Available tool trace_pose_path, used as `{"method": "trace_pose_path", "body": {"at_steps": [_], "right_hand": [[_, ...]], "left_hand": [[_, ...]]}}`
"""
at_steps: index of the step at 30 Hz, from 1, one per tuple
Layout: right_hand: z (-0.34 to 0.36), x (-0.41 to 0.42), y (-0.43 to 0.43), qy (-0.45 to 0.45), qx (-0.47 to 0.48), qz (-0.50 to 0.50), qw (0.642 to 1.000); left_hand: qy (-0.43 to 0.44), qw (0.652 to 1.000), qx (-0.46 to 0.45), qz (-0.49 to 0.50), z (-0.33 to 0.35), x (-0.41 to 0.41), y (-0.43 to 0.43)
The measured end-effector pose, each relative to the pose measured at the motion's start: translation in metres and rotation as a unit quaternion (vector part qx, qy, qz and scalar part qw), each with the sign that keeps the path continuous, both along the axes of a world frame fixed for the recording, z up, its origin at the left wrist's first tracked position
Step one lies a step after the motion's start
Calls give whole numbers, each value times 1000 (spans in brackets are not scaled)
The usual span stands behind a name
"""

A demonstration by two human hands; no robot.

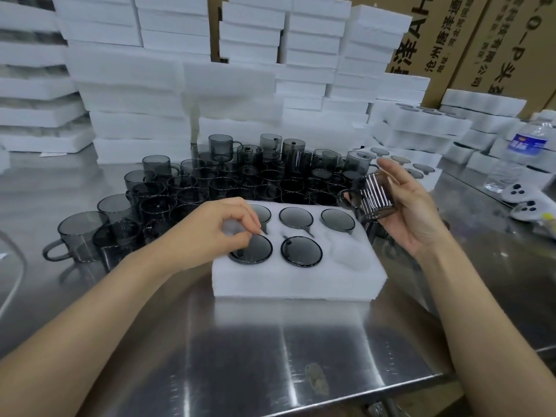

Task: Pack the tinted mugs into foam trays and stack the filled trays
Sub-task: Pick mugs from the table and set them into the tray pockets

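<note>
Tinted mug (373,200) gripped in right hand (406,212) beside foam tray (301,281), left hand (210,233) pinching packed mug (254,251)

Brushed stainless-steel table (270,341): spanning the foreground and carrying streaked light reflections.
Clear plastic water bottle with a blue label (517,155): standing upright at the table's far right.
Two white rounded plastic handsets with dark buttons (519,192): lying just beside the bottle, on its near side.
Brown printed cardboard cartons (496,40): standing at the upper right, well behind the bottle.
</note>
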State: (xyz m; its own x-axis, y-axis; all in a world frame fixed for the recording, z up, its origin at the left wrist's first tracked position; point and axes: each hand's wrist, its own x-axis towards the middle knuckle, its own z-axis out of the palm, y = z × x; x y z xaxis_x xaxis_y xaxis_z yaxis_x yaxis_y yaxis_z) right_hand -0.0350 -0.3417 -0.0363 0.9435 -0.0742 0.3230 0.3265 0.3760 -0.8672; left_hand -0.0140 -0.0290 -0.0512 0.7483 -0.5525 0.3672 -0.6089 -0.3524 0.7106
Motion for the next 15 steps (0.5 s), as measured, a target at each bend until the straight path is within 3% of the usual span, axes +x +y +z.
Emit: {"method": "trace_pose_path", "body": {"at_steps": [9,15], "right_hand": [[-3,-9,37,-56,-80,-19,995],[-7,-23,46,-124,-193,-172,958]], "left_hand": [[1,1000,4,-3,-1,0,0],[5,1000,9,-2,0,0,0]]}}
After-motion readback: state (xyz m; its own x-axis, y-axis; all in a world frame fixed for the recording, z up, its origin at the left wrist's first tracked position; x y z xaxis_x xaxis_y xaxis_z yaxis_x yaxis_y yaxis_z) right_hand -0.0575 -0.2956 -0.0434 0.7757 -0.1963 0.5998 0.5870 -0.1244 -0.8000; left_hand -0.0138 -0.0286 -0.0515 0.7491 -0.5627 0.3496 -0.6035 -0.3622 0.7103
